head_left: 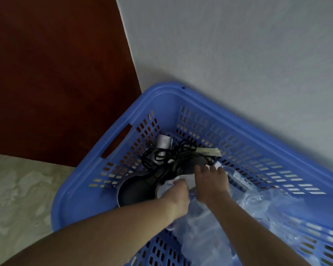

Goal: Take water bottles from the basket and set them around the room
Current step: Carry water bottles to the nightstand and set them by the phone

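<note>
A blue plastic basket (158, 96) stands on the floor against the wall. Inside it lie clear water bottles wrapped in crinkled plastic film (261, 206). Both my hands reach down into the basket. My left hand (178, 196) curls its fingers round the white-capped top of a water bottle (169, 184). My right hand (212, 181) lies beside it, fingers bent over the white cap end of another bottle (188, 178). A further capped bottle (238, 176) lies to the right along the basket wall. The bottle bodies below my hands are mostly hidden.
A dark hair dryer (142, 187) with a tangled black cord (169, 152) fills the basket's left end, beside a small silver object (163, 142). A dark red wooden panel (56, 73) stands left, a grey wall (238, 54) behind, pale floor (17, 198) below left.
</note>
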